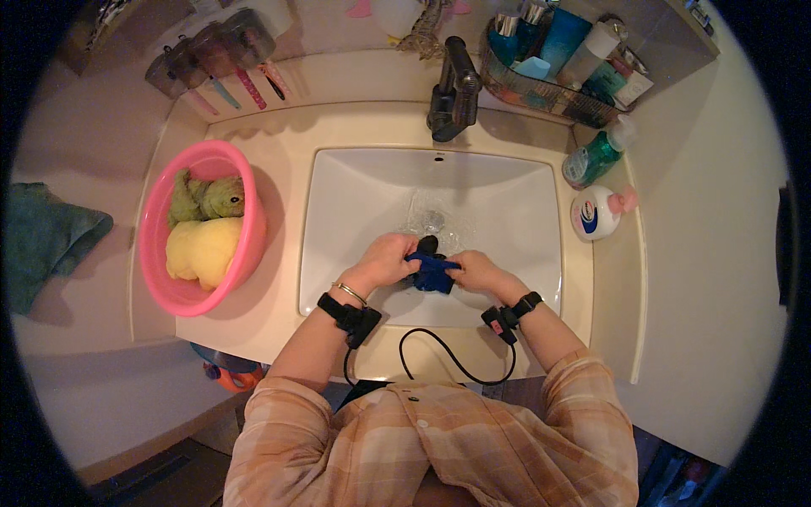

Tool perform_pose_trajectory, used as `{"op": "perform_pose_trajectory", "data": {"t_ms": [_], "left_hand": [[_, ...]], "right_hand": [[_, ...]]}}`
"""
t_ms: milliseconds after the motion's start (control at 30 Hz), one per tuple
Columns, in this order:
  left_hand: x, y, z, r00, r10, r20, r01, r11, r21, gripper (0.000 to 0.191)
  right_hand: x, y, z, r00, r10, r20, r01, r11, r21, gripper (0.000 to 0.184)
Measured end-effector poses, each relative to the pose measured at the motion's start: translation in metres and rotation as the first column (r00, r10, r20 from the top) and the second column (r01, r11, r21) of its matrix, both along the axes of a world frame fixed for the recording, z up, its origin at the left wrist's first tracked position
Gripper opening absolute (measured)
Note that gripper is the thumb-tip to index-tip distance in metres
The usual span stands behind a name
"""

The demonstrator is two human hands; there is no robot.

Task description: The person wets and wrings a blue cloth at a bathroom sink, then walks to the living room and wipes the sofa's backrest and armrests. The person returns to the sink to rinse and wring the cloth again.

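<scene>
Over the white sink basin (507, 190), my left hand (388, 258) and my right hand (478, 271) pinch a blue fabric item (433, 274) from its two sides. A dark, rounded part (428, 244) sticks up from its far end; whether it belongs to the same item I cannot tell. Rippling water spreads around the metal drain (433, 220), just beyond my fingers. Above the far rim stands a dark faucet (453, 92). My hands partly cover the fabric, so its full shape is hidden.
On the left counter, a pink plastic tub (253, 253) holds a green plush toy (218, 198) and a yellow plush item (206, 250). A green soap bottle (592, 158) and a white pump bottle (595, 212) stand at right. Behind them sits a basket (545, 95) of toiletries. A black cable (453, 355) joins my wristbands.
</scene>
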State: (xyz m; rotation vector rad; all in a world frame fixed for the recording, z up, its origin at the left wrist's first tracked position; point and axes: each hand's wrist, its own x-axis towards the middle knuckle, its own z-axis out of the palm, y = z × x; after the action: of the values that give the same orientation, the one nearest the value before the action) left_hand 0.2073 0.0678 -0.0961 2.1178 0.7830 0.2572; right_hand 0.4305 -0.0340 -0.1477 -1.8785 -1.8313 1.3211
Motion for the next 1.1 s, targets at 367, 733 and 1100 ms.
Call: {"op": "perform_pose_trajectory", "data": {"t_ms": [367,733,1100], "left_hand": [[-0.040,0.020,0.002,0.985,-0.109,-0.134,0.037,0.891,-0.452,0.038],[-0.004,0.039,0.024,0.992,0.094,-0.081,-0.077,0.977,0.199,0.035],[0.041,0.072,-0.075,0.858,0.385,-0.340,-0.281,0.906,0.316,0.043]], "right_hand": [[0.014,-0.004,0.035,0.886,-0.100,-0.453,0.120,0.993,0.014,0.033],[0.060,0.035,0.075,0.809,-0.041,0.586,-0.102,0.972,0.210,0.025],[0.062,0.084,-0.018,0.843,-0.271,0.464,0.089,0.922,0.377,0.045]]}}
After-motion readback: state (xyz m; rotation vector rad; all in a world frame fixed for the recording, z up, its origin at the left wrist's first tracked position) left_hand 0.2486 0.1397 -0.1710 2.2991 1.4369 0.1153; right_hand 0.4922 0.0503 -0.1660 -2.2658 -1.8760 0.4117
